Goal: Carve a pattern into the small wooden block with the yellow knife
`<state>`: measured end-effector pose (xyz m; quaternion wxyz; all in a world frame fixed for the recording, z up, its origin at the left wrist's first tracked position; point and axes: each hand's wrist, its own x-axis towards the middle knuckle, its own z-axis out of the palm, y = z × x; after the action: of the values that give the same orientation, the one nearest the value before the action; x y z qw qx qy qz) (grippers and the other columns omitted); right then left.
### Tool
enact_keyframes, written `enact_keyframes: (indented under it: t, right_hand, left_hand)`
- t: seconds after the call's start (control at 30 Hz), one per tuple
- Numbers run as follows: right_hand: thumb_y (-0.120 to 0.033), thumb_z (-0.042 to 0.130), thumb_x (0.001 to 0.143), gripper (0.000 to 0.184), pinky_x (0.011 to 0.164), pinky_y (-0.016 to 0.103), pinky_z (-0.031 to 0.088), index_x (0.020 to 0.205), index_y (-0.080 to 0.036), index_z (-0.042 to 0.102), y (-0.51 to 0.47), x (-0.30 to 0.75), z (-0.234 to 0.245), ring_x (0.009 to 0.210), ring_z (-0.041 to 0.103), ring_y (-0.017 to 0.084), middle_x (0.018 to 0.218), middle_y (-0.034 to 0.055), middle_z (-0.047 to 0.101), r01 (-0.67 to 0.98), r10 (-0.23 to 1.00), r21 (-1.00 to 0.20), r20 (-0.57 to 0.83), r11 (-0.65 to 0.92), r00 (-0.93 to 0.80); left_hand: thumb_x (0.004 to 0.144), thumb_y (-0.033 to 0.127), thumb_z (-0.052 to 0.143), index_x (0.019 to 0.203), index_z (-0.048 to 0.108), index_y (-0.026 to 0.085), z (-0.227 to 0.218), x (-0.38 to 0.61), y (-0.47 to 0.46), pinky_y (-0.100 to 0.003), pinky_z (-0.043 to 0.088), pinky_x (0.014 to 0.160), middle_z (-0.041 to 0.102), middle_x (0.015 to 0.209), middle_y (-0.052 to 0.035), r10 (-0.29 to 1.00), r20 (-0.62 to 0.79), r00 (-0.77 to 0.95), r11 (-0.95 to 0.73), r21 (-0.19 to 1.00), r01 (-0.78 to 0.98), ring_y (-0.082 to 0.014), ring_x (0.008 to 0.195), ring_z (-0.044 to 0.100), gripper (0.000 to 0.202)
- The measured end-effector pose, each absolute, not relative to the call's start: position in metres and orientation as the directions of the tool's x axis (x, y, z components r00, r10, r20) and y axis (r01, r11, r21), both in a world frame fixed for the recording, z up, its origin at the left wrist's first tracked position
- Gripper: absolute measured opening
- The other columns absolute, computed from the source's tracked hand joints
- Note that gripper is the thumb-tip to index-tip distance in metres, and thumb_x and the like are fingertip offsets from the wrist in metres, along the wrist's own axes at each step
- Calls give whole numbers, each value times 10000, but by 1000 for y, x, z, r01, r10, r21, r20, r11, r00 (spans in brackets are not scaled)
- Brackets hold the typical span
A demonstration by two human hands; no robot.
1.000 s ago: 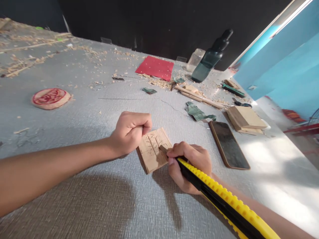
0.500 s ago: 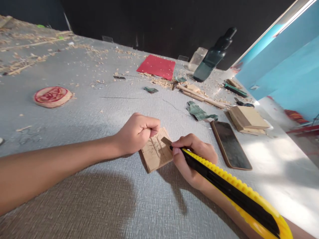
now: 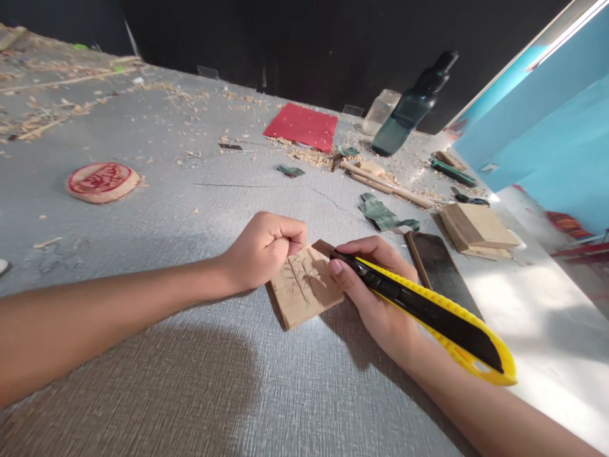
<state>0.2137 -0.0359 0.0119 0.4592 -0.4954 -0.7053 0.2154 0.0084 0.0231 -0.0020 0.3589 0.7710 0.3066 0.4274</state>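
A small flat piece of wood [image 3: 304,289] with carved lines lies on the grey textured table. My left hand [image 3: 266,251] is closed in a fist and holds the wood at its upper left edge; some fingertips are hidden. A yellow and black utility knife [image 3: 423,311] is gripped in my right hand [image 3: 380,285], thumb and fingers around its front end. Its extended blade [image 3: 323,248] is over the upper right edge of the wood; whether it touches is unclear.
A round wood slice [image 3: 102,182] with a red design lies left. To the right are a phone [image 3: 442,266], stacked wood blocks [image 3: 478,225] and green sandpaper [image 3: 380,212]. Behind stand a dark bottle [image 3: 409,111], red sheet [image 3: 302,127], sticks [image 3: 385,183] and scattered shavings.
My right hand has moved the knife slightly right and up, its handle swinging higher. The blade has gone from the middle of the wood to its upper edge. My left hand stays put.
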Motion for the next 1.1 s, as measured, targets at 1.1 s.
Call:
enact_keyframes:
  t: [1.1]
  right_hand:
    - [-306,777,857,99,610,207,529,890,-220,743,-34,213,9,676,694,117,768,-16,749,503,940,-801,334,325,-74]
  left_hand:
    - [645,29,344,564,324,169,-5,10,26,-225,228,483,318,511,42,796,380,471,-471,877,89,-69,509,283,163]
